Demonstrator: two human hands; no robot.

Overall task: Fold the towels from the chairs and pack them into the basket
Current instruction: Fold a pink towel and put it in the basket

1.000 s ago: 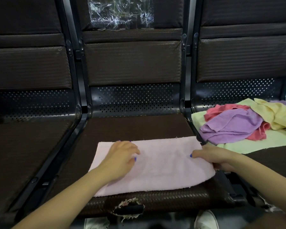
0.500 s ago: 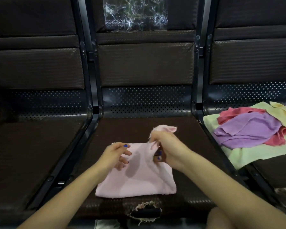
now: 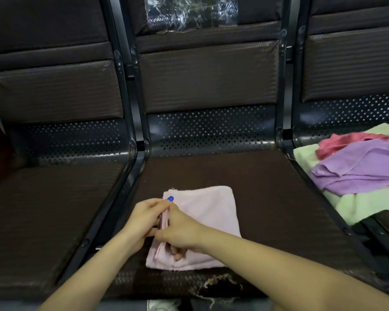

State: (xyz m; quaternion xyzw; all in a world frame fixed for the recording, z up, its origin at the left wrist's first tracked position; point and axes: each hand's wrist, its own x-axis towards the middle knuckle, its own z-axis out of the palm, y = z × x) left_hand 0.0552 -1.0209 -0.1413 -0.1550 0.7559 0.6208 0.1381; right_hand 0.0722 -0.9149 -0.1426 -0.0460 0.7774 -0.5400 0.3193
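Observation:
A pale pink towel (image 3: 208,212) lies folded into a rough square on the middle chair seat (image 3: 267,187). Both hands meet at its left edge. My left hand (image 3: 144,218) pinches the stacked edge layers from the left side. My right hand (image 3: 180,232) lies across the towel and grips the same edge, fingers curled under the fabric. On the right chair lies a loose pile of towels: purple (image 3: 359,171), red-pink (image 3: 344,142) and light green (image 3: 368,205). No basket is in view.
Three dark chairs stand in a row, joined by black metal frames (image 3: 130,153). The left seat (image 3: 43,209) holds nothing. Crumpled clear plastic (image 3: 189,12) sits on the middle backrest. The middle seat's front edge is torn (image 3: 218,286).
The pink towel lay spread wide across the seat; my right hand carried its right side over to the left. It is now a compact square, with both hands together at its left edge.

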